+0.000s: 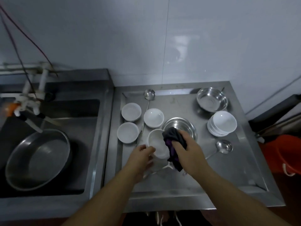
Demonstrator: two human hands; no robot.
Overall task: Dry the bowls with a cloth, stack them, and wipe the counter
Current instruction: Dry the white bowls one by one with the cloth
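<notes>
Bowl (pixel 157 142) is held tilted just above the counter (pixel 228 168), near centre, gripped at its 8 o'clock rim by left hand (pixel 143 154). Dark cloth (pixel 174 141) is bunched in right hand (pixel 184 144), fingers curled round it, pressed at the bowl's 3 o'clock rim. Stacked bowls (pixel 222 123) sit at 2 o'clock.

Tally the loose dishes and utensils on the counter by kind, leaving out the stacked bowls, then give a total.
White bowls: 4
Steel bowls: 2
Ladles: 2
Total: 8
</notes>
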